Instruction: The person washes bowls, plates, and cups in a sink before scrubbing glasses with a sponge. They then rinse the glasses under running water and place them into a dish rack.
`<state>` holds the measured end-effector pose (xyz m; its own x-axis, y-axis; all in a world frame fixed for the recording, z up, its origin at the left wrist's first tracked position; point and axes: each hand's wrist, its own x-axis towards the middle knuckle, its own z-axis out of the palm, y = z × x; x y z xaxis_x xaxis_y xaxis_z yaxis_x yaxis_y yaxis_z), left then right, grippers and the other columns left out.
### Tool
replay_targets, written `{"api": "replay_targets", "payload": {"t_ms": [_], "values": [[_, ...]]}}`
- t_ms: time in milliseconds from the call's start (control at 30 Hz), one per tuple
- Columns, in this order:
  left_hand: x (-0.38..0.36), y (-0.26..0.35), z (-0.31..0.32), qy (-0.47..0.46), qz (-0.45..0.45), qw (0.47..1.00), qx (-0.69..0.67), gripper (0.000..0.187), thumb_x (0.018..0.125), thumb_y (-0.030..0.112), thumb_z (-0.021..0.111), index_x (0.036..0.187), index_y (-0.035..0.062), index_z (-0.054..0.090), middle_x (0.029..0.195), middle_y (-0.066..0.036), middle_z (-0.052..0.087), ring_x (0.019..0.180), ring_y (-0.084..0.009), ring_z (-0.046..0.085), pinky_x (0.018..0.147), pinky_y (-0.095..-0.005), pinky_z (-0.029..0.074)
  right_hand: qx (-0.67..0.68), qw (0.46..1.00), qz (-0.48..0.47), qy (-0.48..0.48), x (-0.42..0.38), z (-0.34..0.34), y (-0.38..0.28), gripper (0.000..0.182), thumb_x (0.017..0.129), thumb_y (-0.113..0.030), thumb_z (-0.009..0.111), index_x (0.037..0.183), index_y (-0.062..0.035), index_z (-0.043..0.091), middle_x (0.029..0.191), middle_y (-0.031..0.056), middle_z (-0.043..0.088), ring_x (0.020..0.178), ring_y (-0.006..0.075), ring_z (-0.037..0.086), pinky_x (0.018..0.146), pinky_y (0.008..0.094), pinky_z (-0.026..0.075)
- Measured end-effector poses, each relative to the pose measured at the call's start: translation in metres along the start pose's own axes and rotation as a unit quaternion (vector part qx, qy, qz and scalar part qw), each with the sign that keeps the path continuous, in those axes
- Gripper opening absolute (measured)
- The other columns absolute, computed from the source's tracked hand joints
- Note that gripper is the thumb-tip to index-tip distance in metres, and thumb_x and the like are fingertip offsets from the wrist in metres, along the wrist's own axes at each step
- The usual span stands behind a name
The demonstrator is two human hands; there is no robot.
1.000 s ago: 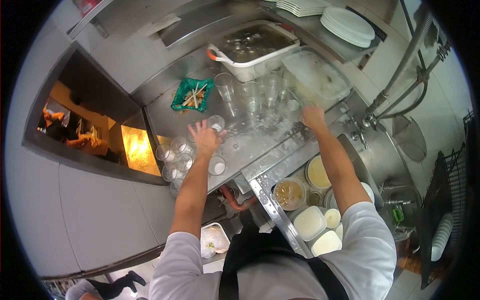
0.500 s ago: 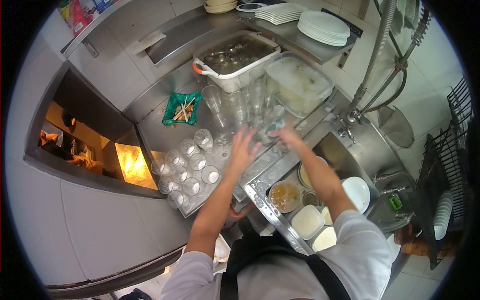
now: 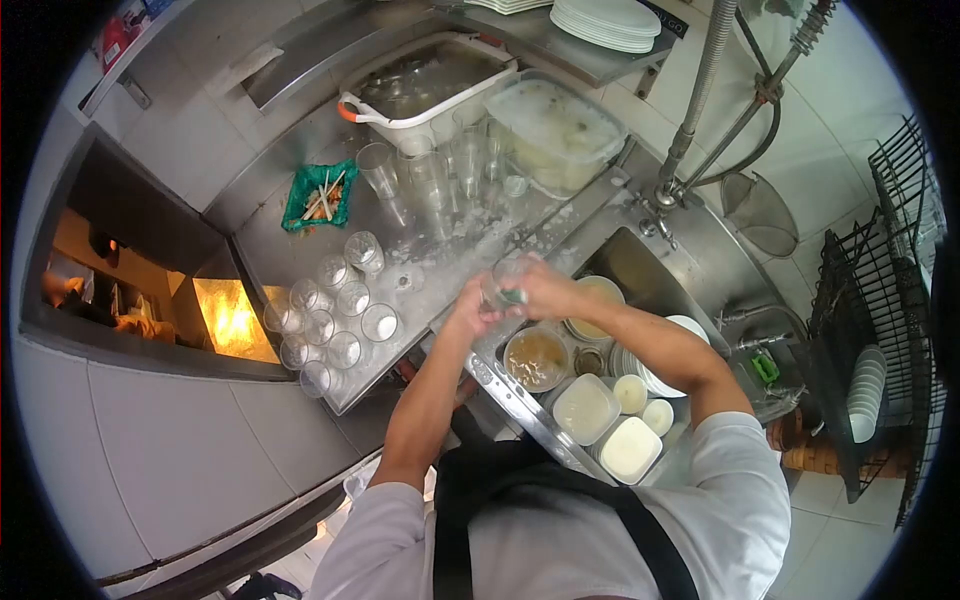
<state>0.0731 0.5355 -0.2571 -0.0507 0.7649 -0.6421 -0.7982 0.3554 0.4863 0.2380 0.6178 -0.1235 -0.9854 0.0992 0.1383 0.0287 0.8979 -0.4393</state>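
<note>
Head view: both my hands are closed on 1 clear glass, held where the desk meets the sink. Left hand curls round the near side, right hand closes on the opposite side; probably a 2-sided grip because wet glass slips. Bit of green at the glass, can't tell if it's a pad or which fingers have it. Holding it by the sink likely lets drips fall inward. Group of short glasses sits close together, upright, on the desk's left end, seemingly to save room and stay off my elbows. Taller glasses stand by the white tub, apart from the short ones, maybe sorted by shape. Green basket with pale sticks sits between tub and short glasses. Lidded container is beside the tub. In the sink, a round container of cloudy liquid and square containers sit packed near plates, presumably so they don't tip.
</note>
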Motion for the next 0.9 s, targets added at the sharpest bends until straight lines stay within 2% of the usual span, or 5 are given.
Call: {"api": "replay_targets", "payload": {"t_ms": [233,400,667,733,900], "values": [[-0.025,0.005,0.028,0.112,0.183,0.958,0.192,0.028,0.101,0.031,0.051,0.11,0.0068,0.061,0.106,-0.011,0.067,0.084,-0.0241,0.066,0.06,-0.0357,0.051,0.15,0.981,-0.007,0.122,0.024,-0.01,0.027,0.042,0.085,-0.021,0.076,0.124,-0.0109,0.063,0.115,0.0096,0.066,0.108,0.0267,0.062,0.091,0.0447,0.05],[-0.071,0.025,0.045,0.13,0.698,0.546,0.445,0.039,0.093,0.022,0.066,0.121,-0.0013,0.053,0.116,-0.02,0.062,0.099,-0.0359,0.064,0.092,-0.0428,0.05,0.618,0.692,0.371,0.027,0.028,-0.008,0.037,0.035,0.089,-0.026,0.076,0.119,-0.0117,0.066,0.111,0.0034,0.068,0.097,0.0166,0.066,0.067,0.0358,0.057],[-0.091,0.068,0.03,0.092,0.55,0.626,0.545,0.058,0.073,0.022,0.084,0.121,0.003,0.056,0.128,-0.019,0.056,0.114,-0.0419,0.059,0.097,-0.0467,0.048,0.196,0.933,0.286,0.092,0.096,-0.055,0.084,0.057,0.088,-0.046,0.07,0.124,-0.0036,0.061,0.099,0.0176,0.071,0.093,0.024,0.068,0.075,0.0424,0.055],[-0.091,0.081,0.024,0.14,0.496,0.609,0.603,0.048,0.071,0.023,0.085,0.111,0.0052,0.064,0.129,-0.016,0.056,0.112,-0.0429,0.059,0.096,-0.0468,0.049,-0.001,0.921,0.25,0.298,0.123,-0.091,0.14,0.06,0.092,-0.049,0.061,0.128,-0.0024,0.058,0.106,0.0231,0.071,0.1,0.037,0.068,0.088,0.0498,0.051],[-0.106,0.101,-0.025,0.259,0.409,0.463,0.742,0.027,0.069,0.035,0.084,0.077,0.0101,0.079,0.132,-0.01,0.056,0.118,-0.0362,0.049,0.1,-0.0472,0.04,-0.259,0.883,0.353,0.169,0.101,-0.113,0.305,0.05,0.092,-0.035,0.057,0.137,-0.0113,0.054,0.133,0.0235,0.06,0.122,0.0432,0.058,0.1,0.0538,0.048]]}}
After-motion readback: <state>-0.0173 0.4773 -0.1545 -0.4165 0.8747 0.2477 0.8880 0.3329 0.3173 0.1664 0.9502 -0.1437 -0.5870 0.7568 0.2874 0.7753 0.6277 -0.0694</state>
